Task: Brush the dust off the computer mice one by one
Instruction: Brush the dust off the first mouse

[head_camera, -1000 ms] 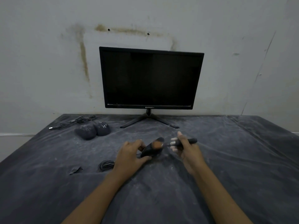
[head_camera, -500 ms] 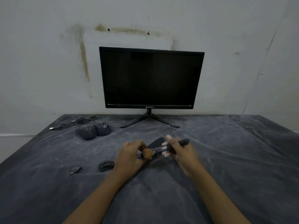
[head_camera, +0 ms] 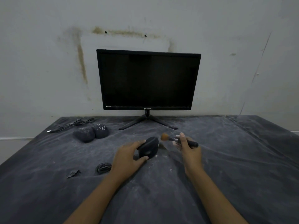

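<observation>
Grips a dark mouse [head_camera: 148, 147] in the left hand [head_camera: 127, 156], thumb curled at its near edge, fingers wrapped over the far side, tilted up at the middle of the dusty cloth-covered table [head_camera: 234, 159]. Pinches a black-handled brush [head_camera: 178, 140] in the right hand [head_camera: 189, 149] between thumb and curled fingers, orange bristles just right of the mouse, not touching. Reads "QWERTY" on the monitor [head_camera: 148, 81] bezel behind, with two dusty mice [head_camera: 84, 135] side by side far left.
</observation>
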